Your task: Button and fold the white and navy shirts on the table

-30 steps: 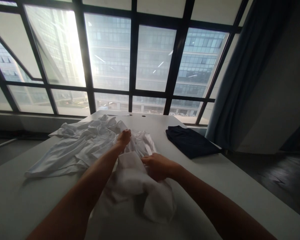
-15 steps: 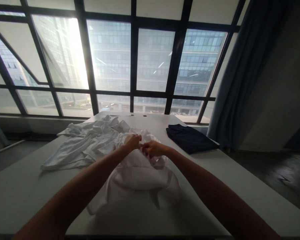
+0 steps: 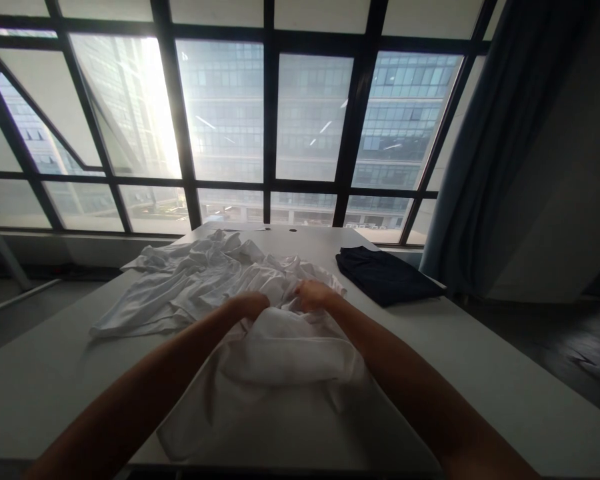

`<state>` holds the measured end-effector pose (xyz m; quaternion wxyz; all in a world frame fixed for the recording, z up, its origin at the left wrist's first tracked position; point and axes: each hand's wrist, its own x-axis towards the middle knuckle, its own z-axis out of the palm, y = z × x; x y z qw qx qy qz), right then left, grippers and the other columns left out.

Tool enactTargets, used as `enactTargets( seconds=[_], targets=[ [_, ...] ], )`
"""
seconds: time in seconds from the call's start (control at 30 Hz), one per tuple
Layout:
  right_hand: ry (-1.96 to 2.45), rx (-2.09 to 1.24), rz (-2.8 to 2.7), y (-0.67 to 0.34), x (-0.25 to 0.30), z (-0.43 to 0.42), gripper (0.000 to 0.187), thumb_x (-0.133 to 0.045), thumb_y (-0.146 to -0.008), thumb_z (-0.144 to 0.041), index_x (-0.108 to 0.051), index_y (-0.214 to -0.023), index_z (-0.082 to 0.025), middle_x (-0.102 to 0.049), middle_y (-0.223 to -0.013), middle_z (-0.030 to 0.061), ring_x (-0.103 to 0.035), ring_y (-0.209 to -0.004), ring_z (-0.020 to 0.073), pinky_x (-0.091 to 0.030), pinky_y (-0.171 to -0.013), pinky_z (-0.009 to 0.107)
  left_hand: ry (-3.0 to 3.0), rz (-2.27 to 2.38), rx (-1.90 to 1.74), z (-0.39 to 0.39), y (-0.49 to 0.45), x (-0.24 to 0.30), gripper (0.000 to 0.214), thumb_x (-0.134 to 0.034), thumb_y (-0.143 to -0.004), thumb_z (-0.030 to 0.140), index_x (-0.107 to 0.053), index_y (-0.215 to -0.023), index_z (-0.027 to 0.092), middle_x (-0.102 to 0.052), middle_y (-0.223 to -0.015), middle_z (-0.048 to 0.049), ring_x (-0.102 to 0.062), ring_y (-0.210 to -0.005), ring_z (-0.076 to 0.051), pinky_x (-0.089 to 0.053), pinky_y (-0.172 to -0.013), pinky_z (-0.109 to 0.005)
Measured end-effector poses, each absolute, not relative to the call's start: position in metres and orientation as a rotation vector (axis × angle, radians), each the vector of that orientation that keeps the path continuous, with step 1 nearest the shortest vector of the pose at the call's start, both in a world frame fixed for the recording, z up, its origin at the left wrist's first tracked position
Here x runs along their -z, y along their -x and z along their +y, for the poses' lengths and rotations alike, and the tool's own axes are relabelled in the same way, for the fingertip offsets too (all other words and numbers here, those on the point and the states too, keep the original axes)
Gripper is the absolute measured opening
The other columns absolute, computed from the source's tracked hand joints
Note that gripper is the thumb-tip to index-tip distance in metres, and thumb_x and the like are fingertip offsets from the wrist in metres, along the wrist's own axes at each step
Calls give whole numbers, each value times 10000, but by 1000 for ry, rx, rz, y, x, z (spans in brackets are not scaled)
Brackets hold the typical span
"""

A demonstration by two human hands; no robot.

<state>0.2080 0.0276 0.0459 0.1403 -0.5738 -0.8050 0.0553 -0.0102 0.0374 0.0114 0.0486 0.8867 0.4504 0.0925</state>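
A rumpled white garment [image 3: 290, 360] lies in front of me, its near part spread toward the table's front edge. My right hand [image 3: 314, 295] is closed on the bunched cloth at its far part. On the other side my left hand [image 3: 253, 305] presses into the same garment, fingers mostly hidden in the folds and apparently gripping it. The two hands are apart, with gathered fabric between them. Touching the garment's left side is a heap of crumpled white clothing [image 3: 175, 287]; the exact boundary between them cannot be made out.
Everything rests on a white table [image 3: 480, 373]. A folded dark navy garment [image 3: 387, 275] lies at its right side. Behind the table stand large black-framed windows [image 3: 310, 120], one pane tilted at the left. A blue-grey curtain [image 3: 480, 167] hangs on the right.
My hands, nearly touching before, have moved apart, the left one toward me and leftward. The white garment's near part has spread closer to the table's front edge.
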Motion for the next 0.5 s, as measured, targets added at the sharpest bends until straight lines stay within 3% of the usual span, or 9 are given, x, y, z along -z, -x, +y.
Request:
enactTargets(
  seconds=[0.07,0.13,0.3,0.5],
  targets=[
    [1720,-52,-2374,-189,-49,21,172,-683,-791,-285,-776,-876,-167,-737,-979,144,-691,-876,270,-494,-751,316,-2669,1409,-166,48,-5,-25,186,-633,-765,209,-654,-581,183,-620,-589,-29,-621,-679,-194,-470,-702,-279],
    [1795,8,-2344,-175,-45,15,311,-566,-900,-360,-761,-932,-120,-723,-1024,196,-687,-927,285,-492,-764,323,-2634,1463,-140,55,-20,-33,211,-614,-786,201,-642,-581,159,-612,-591,-48,-619,-695,-204,-462,-688,-280],
    [1900,-52,-2249,-173,-21,7,358,-584,-878,-410,-711,-1060,-129,-716,-1059,194,-687,-948,284,-492,-766,328,-2569,1579,-311,48,-36,-19,91,-627,-777,174,-693,-771,111,-673,-758,-93,-627,-792,-230,-468,-675,-281],
    [1863,-84,-2175,-181,-9,6,263,-535,-886,-326,-703,-1009,-164,-723,-1038,155,-683,-938,264,-465,-748,313,-2463,1559,-635,36,-32,1,218,-551,-865,184,-740,-975,190,-693,-1069,-86,-656,-926,-228,-506,-800,-317]
  ],
)
